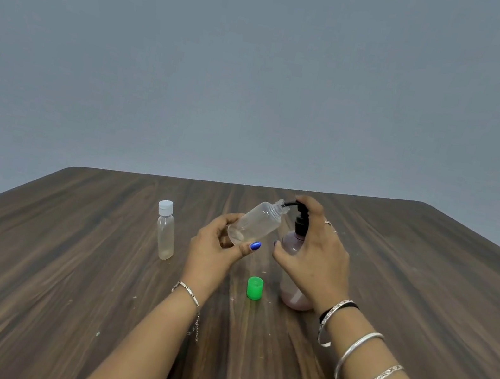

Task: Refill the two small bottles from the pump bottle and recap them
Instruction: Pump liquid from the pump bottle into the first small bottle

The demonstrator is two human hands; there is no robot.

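My left hand (215, 246) holds an uncapped clear small bottle (256, 223) tilted, with its open neck against the black spout of the pump bottle (294, 244). A little clear liquid lies at the small bottle's base. The pump bottle is pinkish and stands upright on the table. My right hand (314, 251) wraps over its black pump head, fingers on top and thumb by the bottle's shoulder. A green cap (255, 287) sits on the table between my wrists. A second clear small bottle (165, 231) with a white cap stands upright to the left.
The wooden table (57, 289) runs to a far edge in front of a plain grey wall. Bracelets and bangles circle both my wrists. Small specks dot the tabletop near the front.
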